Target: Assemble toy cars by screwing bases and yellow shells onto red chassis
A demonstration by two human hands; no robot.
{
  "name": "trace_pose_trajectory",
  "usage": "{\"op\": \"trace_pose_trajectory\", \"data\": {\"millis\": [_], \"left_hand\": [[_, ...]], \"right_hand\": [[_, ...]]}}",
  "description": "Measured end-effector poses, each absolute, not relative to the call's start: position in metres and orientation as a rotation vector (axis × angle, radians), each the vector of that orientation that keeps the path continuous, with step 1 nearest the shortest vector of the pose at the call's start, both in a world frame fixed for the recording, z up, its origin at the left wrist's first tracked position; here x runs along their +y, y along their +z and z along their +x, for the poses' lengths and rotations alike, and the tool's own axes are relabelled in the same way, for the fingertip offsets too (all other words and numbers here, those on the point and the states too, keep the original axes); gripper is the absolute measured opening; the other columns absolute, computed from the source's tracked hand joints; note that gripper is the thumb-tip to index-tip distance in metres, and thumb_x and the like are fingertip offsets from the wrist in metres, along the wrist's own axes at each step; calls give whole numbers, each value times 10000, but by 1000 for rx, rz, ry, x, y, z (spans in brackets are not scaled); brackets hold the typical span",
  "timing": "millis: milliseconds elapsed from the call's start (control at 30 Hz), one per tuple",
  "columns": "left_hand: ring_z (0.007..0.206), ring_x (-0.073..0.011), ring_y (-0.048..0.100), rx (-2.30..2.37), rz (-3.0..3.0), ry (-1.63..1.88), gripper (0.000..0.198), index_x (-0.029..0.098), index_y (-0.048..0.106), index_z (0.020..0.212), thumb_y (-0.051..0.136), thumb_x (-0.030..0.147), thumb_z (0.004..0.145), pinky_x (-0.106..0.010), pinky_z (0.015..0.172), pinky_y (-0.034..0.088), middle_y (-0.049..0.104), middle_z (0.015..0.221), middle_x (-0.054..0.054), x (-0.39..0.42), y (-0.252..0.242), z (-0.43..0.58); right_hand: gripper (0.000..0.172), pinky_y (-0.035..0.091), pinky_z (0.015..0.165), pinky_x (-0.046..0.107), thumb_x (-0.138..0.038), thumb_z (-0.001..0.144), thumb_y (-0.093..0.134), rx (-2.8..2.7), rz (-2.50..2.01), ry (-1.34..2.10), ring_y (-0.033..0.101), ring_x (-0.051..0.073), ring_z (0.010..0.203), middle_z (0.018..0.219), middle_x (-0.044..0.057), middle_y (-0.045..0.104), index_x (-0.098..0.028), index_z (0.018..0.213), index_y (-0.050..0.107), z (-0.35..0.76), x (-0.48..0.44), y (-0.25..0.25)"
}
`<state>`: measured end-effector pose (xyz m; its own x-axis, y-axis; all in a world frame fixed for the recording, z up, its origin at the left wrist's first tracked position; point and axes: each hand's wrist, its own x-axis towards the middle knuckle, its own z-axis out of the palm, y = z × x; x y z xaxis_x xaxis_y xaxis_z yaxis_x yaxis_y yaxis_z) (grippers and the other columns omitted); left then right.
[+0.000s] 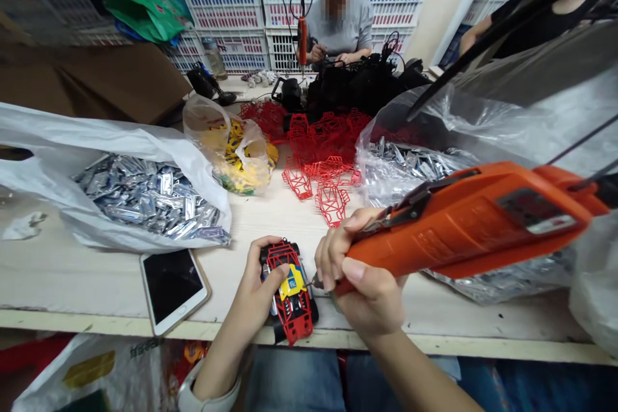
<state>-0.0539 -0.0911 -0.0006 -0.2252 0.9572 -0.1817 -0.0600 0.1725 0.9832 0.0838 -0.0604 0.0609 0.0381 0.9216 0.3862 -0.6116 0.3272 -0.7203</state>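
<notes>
My left hand (pixel 261 290) is closed around a toy car (pixel 292 306) with a red cage frame, a yellow top panel and black wheels. The car rests near the table's front edge, with my thumb on the yellow panel. In my right hand (pixel 362 283) is an orange electric screwdriver (pixel 458 219), gripped near its front end and held almost level. Its bit points left at the car's right side, by the yellow panel. Whether the tip sits on a screw I cannot tell. Red cage frames (pixel 332 201) lie just beyond the car.
A phone (pixel 174 286) lies left of the car. Bags of silvery parts (pixel 159 199) stand left and right, and a bag of yellow parts (pixel 241 161) behind. Across the table sits a person (pixel 345 29) by a black pile (pixel 357 87). Cables cross the upper right.
</notes>
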Motion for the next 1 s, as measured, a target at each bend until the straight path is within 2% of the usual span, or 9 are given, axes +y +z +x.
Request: {"op": "trace_pose_trajectory", "data": {"millis": [300, 567, 733, 1000], "left_hand": [[927, -219, 680, 1423, 967, 1245, 360, 256, 523, 1161, 664, 360, 847, -352, 872, 524, 693, 1030, -16, -94, -2, -52], [923, -235, 670, 1399, 996, 1190, 448, 251, 508, 1179, 708, 418, 814, -366, 858, 536, 690, 1048, -38, -91, -14, -61], [923, -232, 657, 1404, 989, 1193, 466, 250, 499, 1178, 713, 420, 800, -362, 862, 528, 679, 1059, -39, -91, -12, -60], [954, -231, 662, 1391, 1019, 1218, 442, 253, 503, 1200, 699, 427, 844, -357, 874, 533, 675, 1091, -44, -92, -20, -62]], "right_hand": [[237, 396, 449, 245, -176, 752, 625, -973, -443, 1244, 443, 97, 407, 572, -98, 504, -261, 961, 553, 85, -63, 61], [216, 386, 473, 281, -292, 820, 692, -1009, -493, 1248, 425, 113, 423, 575, -92, 471, -270, 968, 537, 90, -66, 64], [317, 411, 513, 341, -478, 834, 759, -1069, -635, 1188, 446, 160, 484, 605, -63, 434, -288, 984, 554, 94, -70, 57], [326, 443, 568, 358, -532, 857, 735, -1118, -667, 1212, 485, 191, 559, 649, -42, 418, -302, 1018, 570, 102, -72, 50]]}}
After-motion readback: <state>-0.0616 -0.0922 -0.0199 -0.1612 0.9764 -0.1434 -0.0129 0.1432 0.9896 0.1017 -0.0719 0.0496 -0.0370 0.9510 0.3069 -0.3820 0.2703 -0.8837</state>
